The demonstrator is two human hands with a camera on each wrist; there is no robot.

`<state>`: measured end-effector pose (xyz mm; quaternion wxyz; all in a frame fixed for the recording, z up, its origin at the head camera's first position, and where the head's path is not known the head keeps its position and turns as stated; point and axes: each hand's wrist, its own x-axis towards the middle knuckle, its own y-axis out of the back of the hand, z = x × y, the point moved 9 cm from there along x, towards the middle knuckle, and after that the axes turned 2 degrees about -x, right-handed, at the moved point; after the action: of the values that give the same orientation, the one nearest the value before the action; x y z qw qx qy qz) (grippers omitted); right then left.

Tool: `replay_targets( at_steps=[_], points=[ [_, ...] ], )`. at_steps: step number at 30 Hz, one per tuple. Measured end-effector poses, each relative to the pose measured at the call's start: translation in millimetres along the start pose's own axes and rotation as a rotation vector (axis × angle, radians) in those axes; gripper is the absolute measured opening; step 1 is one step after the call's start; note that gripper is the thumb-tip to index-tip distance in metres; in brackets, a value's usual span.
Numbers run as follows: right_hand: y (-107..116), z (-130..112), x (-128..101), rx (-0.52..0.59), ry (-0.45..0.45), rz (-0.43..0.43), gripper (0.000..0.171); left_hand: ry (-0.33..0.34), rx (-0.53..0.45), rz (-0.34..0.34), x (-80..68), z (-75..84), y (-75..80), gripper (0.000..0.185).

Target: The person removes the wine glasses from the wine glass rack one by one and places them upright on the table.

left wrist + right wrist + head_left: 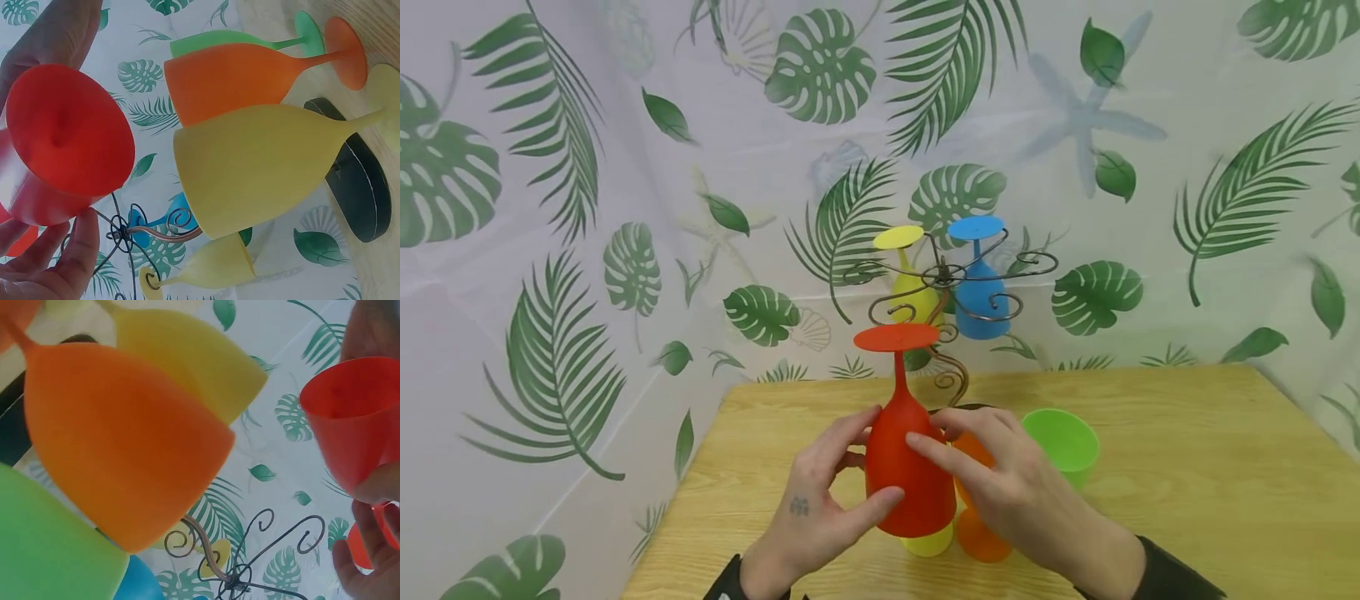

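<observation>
Head view showed both hands, left hand and right hand, wrapped round the upside-down red goblet. It looked light, smooth plastic. The bowl seemed best to hold

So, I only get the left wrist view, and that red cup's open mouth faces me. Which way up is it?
Observer: Upside down. The red goblet has its foot on top and its mouth facing down.
Operator: Is one hand holding it, or two?
Observer: Two. The left hand and the right hand both grip its bowl.
Operator: Is it hanging on the stand?
Observer: No. It is held nearer the person than the wire rack and is not hung on it.
</observation>
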<state>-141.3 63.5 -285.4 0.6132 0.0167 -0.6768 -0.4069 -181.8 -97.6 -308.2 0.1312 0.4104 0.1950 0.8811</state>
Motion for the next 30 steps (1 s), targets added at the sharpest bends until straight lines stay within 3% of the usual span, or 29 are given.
replay_targets(
  at_steps=[5,9,15,19,30],
  points=[
    [2.4,-12.4,-2.7,-0.069,0.153,0.022,0.042,0.009,-0.073,-0.039,-3.5,0.6,-4.3,0.064],
    [0.5,-17.7,-2.4,-0.104,0.207,-0.018,0.043,0.025,-0.149,-0.065,-6.2,1.4,-7.1,0.061],
    [-3.6,-15.5,-5.1,-0.042,0.166,-0.108,0.044,0.051,-0.212,-0.088,-10.4,1.6,-8.9,0.056],
    [-1.4,-15.3,-5.2,0.015,0.152,-0.091,0.052,0.079,-0.230,-0.094,-11.3,1.6,-9.8,0.052],
    [2.1,-17.8,-3.0,0.047,0.161,-0.096,0.048,0.157,-0.271,-0.122,-14.6,2.8,-8.9,0.041]
  ],
)
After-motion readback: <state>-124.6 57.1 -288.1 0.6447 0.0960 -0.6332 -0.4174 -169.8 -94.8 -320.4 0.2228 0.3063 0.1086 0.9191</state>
